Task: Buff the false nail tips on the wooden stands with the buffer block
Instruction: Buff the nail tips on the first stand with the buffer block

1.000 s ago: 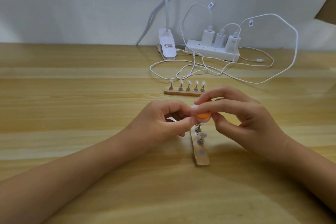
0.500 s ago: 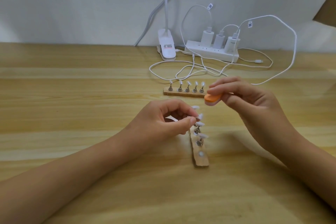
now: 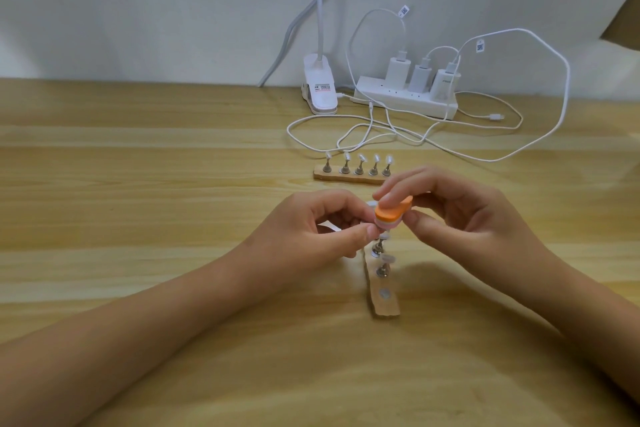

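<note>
1. Right hand [image 3: 460, 218] grips the buffer [image 3: 393, 210], forefinger on top and thumb underneath. The orange face is up with a pink layer below it, and the block slopes down toward 8 o'clock.
2. Left hand [image 3: 311, 229] is curled, thumb pressed to forefinger on the pinched tip [image 3: 371, 204] at the buffer's 9 o'clock end. The block and fingers hide most of that tip, so I cannot tell whether the buffer touches it. A white sliver [image 3: 327, 226] shows inside the curled fingers; what it is stays unclear.
3. Below both hands lies the near stand [image 3: 386, 308], running roughly 12 to 6 o'clock, its 12 o'clock end hidden under the fingers. At 6 o'clock of the buffer two metal pegs [image 3: 382, 270] stand on it, with a clear nail tip [image 3: 388, 257] showing between them. A bare round disc [image 3: 383, 294] sits near its 6 o'clock end.
4. At 12 o'clock of the hands the far stand [image 3: 349, 177] lies 9 to 3 o'clock, apart from the fingers. It carries five pegs, each topped with one of the far tips [image 3: 362, 158].
5. Both stands rest on the wooden table [image 3: 138, 184]. Farther back, toward 1 o'clock, a power strip [image 3: 405, 102] holds three chargers [image 3: 420, 74]. White cables [image 3: 450, 149] loop from them over the table, reaching just behind the far stand. A lamp clip [image 3: 320, 90] sits at 9 o'clock of the strip, by the wall.
</note>
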A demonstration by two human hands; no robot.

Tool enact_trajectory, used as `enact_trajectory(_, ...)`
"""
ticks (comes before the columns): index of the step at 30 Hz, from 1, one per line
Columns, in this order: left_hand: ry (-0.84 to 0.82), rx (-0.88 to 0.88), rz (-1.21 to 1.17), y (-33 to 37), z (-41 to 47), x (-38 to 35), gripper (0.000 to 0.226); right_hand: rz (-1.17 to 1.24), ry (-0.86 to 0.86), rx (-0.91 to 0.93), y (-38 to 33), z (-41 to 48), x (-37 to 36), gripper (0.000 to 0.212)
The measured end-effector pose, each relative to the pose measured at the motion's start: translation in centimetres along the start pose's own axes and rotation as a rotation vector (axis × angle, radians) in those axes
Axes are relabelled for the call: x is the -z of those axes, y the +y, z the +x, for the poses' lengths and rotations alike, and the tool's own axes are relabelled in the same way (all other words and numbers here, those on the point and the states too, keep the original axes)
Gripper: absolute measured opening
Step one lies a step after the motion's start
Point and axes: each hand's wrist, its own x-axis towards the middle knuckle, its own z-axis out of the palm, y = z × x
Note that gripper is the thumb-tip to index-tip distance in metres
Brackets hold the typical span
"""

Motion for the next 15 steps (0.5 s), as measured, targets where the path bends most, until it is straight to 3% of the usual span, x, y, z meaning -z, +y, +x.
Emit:
enact_trajectory(7, 0.032, -0.002, 0.003, 0.03, 0.04, -0.11, 0.007, -0.058, 0.001, 0.036, 0.43, 0.10, 0.22, 0.017)
enact_trajectory(10, 0.023, -0.008, 0.022, 0.01, 0.04, -0.13, 0.015, -0.054, -0.032, 0.085, 0.37, 0.10, -0.02, 0.017)
enact_trajectory(15, 0.029, -0.010, -0.003, -0.11, 0.05, -0.07, 0.008, -0.045, 0.006, 0.033, 0.78, 0.17, 0.35, 0.016)
